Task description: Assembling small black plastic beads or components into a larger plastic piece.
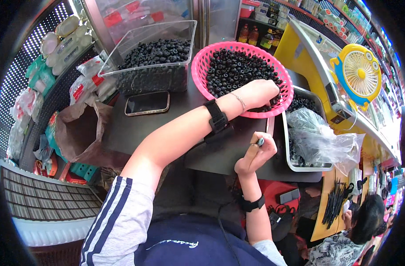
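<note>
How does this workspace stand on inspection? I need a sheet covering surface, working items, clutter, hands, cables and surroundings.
Surface: dark tabletop, crowded with containers.
Working items: small black pieces, many ring-shaped, in a pink basket; more dark pieces in a clear bin and a pale-rimmed tray.
Clutter: phone before the bin; clear plastic bag over part of the tray; open brown paper bag at left.
Hands: left hand in the basket, fingertips hidden; right hand pinches a small object, kind unclear.
Cables: black cable down the person's front.
Surroundings: yellow-and-blue fan, packaged goods, another person at lower right.
</note>
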The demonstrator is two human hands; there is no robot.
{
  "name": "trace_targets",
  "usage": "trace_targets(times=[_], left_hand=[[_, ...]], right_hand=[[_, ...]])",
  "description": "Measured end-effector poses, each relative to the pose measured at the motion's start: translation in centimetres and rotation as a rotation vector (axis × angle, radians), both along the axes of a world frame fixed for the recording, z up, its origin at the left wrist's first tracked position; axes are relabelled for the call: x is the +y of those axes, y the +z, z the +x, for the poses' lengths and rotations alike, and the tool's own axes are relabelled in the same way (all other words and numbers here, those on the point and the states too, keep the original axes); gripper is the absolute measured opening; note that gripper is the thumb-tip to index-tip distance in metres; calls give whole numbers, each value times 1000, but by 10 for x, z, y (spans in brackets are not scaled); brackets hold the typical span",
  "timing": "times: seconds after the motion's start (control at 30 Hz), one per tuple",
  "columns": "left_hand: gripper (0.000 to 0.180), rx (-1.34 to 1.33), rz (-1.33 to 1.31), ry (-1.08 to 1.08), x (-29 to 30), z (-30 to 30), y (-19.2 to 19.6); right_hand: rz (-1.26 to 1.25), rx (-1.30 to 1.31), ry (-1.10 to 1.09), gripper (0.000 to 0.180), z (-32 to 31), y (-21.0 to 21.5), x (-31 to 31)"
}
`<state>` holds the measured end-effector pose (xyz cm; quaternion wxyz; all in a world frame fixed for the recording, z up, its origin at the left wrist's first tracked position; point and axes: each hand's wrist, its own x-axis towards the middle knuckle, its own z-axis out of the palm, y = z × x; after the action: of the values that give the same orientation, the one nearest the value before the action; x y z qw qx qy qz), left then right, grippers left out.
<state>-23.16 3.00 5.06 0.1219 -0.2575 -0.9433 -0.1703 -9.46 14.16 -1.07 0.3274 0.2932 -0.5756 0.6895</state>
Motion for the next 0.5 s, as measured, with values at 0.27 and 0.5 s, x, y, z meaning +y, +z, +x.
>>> trace_targets(times=[0.27, 0.5], left_hand=[[22, 37, -53, 73, -11, 11, 16], [20, 85, 762, 205, -53, 146, 39]], right_hand=[[139, -24, 25, 28, -1, -17, 1], [164, -10, 92, 19, -1, -16, 4]])
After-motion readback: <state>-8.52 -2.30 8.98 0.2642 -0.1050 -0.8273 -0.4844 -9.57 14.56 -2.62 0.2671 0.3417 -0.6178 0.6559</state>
